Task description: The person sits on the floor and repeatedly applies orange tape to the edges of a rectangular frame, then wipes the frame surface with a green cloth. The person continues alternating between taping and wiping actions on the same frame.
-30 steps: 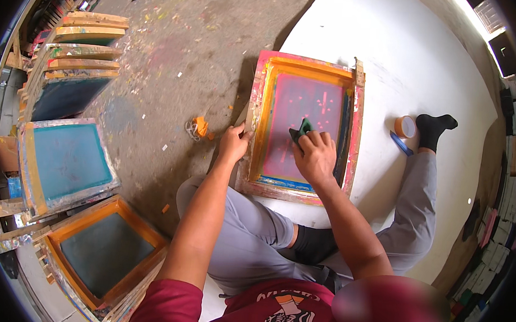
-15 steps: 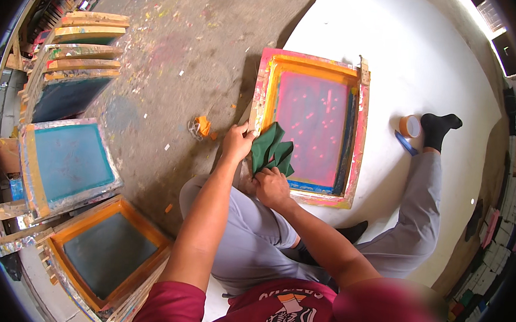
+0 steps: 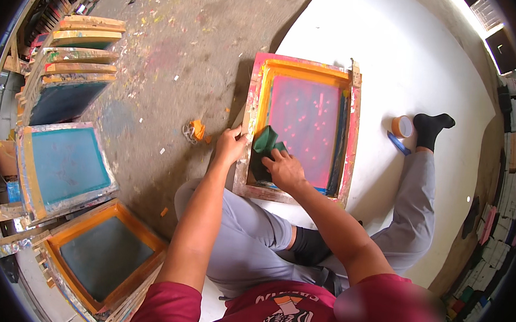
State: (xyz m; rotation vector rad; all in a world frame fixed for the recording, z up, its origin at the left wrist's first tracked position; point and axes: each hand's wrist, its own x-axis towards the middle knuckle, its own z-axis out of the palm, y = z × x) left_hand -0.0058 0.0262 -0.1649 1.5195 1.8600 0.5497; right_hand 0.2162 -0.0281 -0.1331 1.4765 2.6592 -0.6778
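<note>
A silk-screen printing frame (image 3: 351, 137) lies in front of me, its wooden border stained pink and orange around a pinkish-blue mesh (image 3: 307, 125) with small pink marks. My left hand (image 3: 230, 147) grips its left edge, the thumb on top of the wood. Inside the lower left corner of the frame is a crumpled dark green cloth (image 3: 265, 142). My right hand (image 3: 287, 170) holds this cloth against the mesh with bent fingers, partly covering it.
Beyond the frame, on the white surface (image 3: 361, 25), are a roll of orange tape (image 3: 402, 127) and a blue tool (image 3: 398, 143) beside my socked foot (image 3: 431, 129). More screens (image 3: 72, 161) stand and lean at the left. A crumpled orange scrap (image 3: 197, 129) lies on the paint-spotted floor.
My right hand has moved a little right and up with the cloth, which now reaches into the frame's lower left corner. My left hand stays on the frame's edge. The whole view has shifted slightly.
</note>
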